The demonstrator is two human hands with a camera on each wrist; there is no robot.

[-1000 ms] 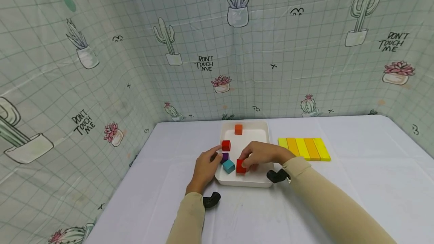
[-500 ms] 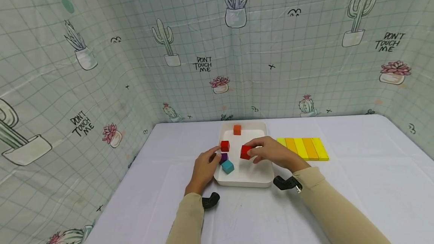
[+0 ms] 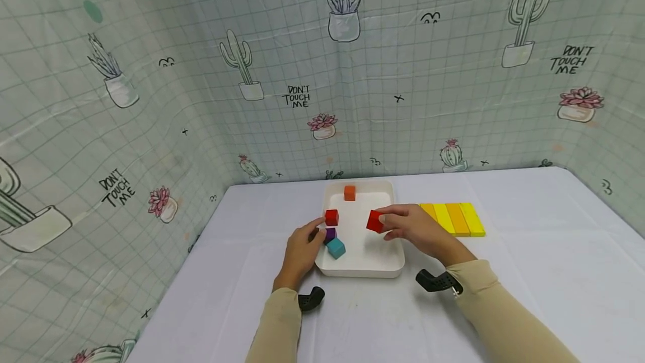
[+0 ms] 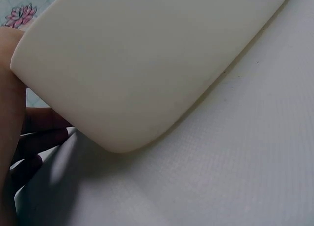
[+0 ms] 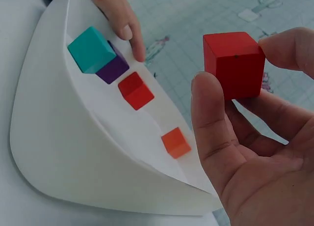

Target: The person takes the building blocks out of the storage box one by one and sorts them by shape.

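My right hand [image 3: 420, 229] pinches a red cube [image 5: 234, 66] between thumb and fingers, raised over the right side of a white tray [image 3: 370, 255]. At the tray's left edge my left hand [image 3: 301, 248] holds the rim, thumb over the inside and several fingers [image 4: 41, 132] outside the wall. Close to that thumb, a purple cube [image 3: 330, 234] sits partly hidden next to a teal cube [image 3: 336, 248]. A second red cube [image 3: 331, 217] lies by the left index fingertip. Toward the tray's far end is an orange cube [image 3: 350, 192].
Right of the tray, yellow and orange flat strips [image 3: 456, 219] lie side by side on the white-covered table [image 3: 544, 251], partly hidden by my right hand. A cactus-print cloth [image 3: 393, 71] rises behind and at the sides.
The right hand has lifted the red cube from the tray's near part and carried it up, away and to the right. My left hand stays at the rim. The view has shifted slightly.
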